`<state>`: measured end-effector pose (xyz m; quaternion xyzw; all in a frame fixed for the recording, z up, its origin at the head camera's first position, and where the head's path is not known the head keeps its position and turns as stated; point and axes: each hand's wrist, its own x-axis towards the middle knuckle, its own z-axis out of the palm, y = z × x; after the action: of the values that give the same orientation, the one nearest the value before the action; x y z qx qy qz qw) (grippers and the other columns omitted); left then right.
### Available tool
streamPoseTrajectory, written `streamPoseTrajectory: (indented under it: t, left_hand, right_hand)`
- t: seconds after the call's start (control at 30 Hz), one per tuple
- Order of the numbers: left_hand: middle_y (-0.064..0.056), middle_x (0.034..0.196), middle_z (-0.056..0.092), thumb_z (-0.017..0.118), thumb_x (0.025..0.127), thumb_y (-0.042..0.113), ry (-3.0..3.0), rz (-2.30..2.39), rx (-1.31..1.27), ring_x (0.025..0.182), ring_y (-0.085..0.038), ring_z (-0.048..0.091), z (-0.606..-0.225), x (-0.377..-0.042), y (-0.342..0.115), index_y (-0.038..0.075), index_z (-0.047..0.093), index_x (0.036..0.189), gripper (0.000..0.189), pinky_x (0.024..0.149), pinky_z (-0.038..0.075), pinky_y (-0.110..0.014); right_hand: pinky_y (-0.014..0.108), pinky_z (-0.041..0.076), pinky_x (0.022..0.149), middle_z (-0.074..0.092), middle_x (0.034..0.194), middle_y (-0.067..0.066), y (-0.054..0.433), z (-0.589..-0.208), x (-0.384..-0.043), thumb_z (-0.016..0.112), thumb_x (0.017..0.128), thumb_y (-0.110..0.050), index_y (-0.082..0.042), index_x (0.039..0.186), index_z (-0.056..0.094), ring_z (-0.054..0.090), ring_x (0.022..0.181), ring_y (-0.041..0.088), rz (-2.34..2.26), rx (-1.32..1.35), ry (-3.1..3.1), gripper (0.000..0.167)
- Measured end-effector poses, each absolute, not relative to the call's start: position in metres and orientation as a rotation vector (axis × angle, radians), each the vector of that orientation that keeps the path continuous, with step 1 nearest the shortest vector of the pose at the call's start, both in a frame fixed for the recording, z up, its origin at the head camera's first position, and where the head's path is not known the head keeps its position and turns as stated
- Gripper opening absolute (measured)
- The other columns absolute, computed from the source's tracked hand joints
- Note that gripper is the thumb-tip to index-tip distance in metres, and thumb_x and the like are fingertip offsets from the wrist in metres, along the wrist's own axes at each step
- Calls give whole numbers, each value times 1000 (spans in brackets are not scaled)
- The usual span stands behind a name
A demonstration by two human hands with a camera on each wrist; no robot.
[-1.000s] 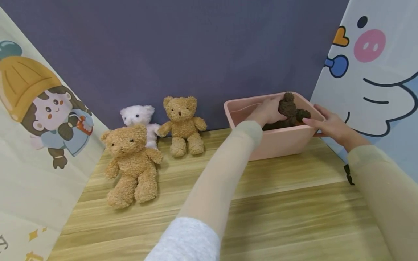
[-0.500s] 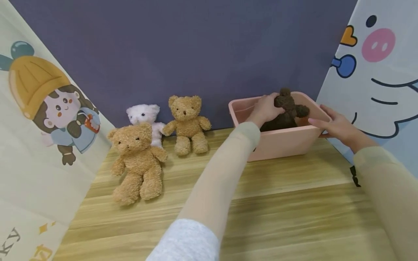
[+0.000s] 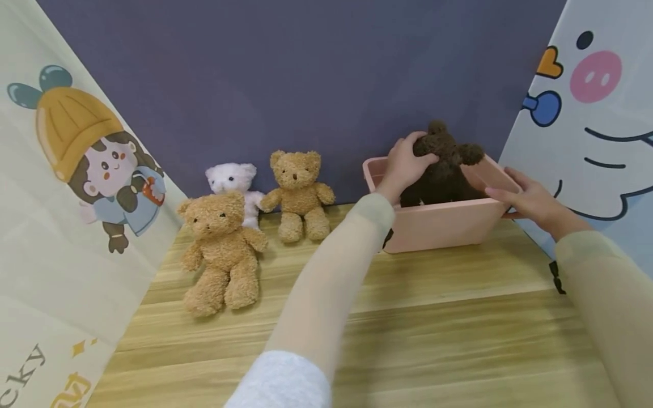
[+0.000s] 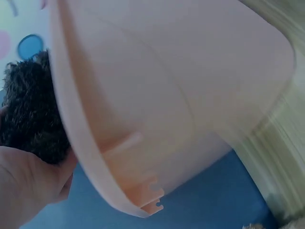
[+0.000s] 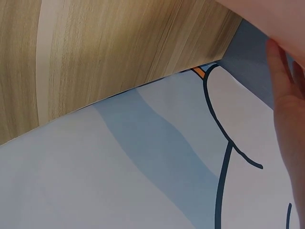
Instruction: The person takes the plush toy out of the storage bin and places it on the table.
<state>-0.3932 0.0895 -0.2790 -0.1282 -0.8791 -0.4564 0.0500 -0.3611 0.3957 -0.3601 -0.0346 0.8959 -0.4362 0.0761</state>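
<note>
A dark brown teddy bear (image 3: 444, 153) stands partly out of a pink bin (image 3: 444, 226), its head and ears above the rim and its lower body hidden inside. My left hand (image 3: 406, 161) grips the bear's head from the left, thumb in front. In the left wrist view the hand (image 4: 33, 181) holds the dark fur (image 4: 33, 105) beside the bin's wall (image 4: 157, 86). My right hand (image 3: 535, 201) holds the bin's right end, thumb over the rim and fingers on the outer side. The right wrist view shows only part of that hand (image 5: 288, 109) against the bin.
Left of the bin on the wooden table (image 3: 433, 317) sit a tan teddy bear (image 3: 298, 190), a white plush bear (image 3: 250, 201) and a larger tan teddy bear (image 3: 221, 249) in front. A dark panel (image 3: 306, 68) stands behind, with printed panels at both sides.
My left hand has lifted the brown bear higher in the bin, so more of its head and body shows. The right hand keeps its hold on the bin. The head view has shifted slightly.
</note>
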Motion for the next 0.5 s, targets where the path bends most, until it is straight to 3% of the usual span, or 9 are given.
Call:
streamPoseTrajectory:
  t: [0.33, 0.5]
  left_hand:
    - [9, 161, 46, 74, 101, 38, -2308, -1677, -388, 154, -17, 44, -274, -378, 68, 40, 48, 157, 61, 118, 49, -42]
    - [14, 161, 47, 74, 100, 44, -2251, -1688, -329, 155, -16, 43, -276, -367, 57, 46, 49, 154, 59, 130, 30, -52]
  right_hand:
    - [68, 52, 106, -21, 176, 20, 394, -361, -360, 54, 106, -58, -30, 166, -24, 20, 155, 64, -1296, -93, 2711, 103]
    - [66, 53, 105, -18, 176, 21, 394, -361, -361, 53, 106, -58, -30, 167, -23, 21, 154, 64, -1286, -102, 2714, 101]
